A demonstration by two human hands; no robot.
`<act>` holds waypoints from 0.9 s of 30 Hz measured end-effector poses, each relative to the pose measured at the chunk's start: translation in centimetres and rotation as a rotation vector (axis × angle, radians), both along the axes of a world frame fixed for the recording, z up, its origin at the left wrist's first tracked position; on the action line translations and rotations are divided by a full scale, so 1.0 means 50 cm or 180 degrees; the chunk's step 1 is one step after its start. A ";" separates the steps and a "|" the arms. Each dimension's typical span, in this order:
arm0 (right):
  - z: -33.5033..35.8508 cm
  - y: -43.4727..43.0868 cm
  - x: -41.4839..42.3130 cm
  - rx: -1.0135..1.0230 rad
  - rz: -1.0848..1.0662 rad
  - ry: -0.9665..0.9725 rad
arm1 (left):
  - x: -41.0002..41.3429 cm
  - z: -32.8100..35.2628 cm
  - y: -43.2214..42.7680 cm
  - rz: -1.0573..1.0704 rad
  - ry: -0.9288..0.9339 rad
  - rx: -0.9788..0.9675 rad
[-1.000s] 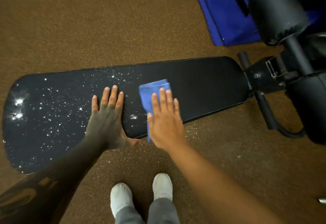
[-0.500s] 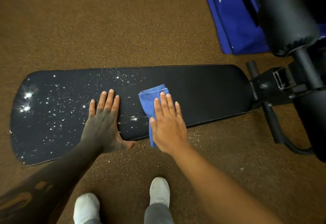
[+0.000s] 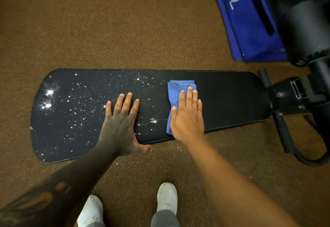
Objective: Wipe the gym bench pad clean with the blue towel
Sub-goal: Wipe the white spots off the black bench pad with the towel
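Observation:
The long black bench pad (image 3: 232, 100) lies across the view, speckled with white droplets over its left half and bare and dark on its right half. A folded blue towel (image 3: 175, 91) lies on the pad right of centre. My right hand (image 3: 187, 117) presses flat on the towel, fingers together, covering its lower right part. My left hand (image 3: 121, 123) rests flat on the pad left of the towel, fingers spread, thumb hanging over the near edge, holding nothing.
The bench's black frame and roller pads (image 3: 303, 35) stand at the right, with a curved foot bar (image 3: 292, 141). A blue bag marked 02 (image 3: 246, 23) lies at the top right. Brown speckled floor (image 3: 107, 21) surrounds the pad. My white shoes (image 3: 167, 196) are below.
My right hand has pushed the towel away from me, toward the pad's far edge. My left hand stays planted on the pad. The camera view has shifted.

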State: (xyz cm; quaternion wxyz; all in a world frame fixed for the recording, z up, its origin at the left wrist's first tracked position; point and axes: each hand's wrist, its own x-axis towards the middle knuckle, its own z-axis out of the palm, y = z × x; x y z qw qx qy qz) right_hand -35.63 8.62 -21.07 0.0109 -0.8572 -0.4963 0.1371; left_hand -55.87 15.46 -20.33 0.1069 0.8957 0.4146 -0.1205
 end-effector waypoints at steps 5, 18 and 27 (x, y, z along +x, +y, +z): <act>0.007 -0.062 -0.050 -0.0039 0.0632 0.0089 | -0.012 -0.003 -0.001 0.0054 -0.0116 -0.0067; 0.002 -0.059 -0.083 -0.0130 0.0683 0.0025 | -0.019 -0.009 0.000 0.0043 -0.0121 -0.0105; -0.004 0.068 -0.056 -0.0043 0.0438 -0.0048 | -0.019 -0.008 0.002 0.0063 0.0034 -0.0157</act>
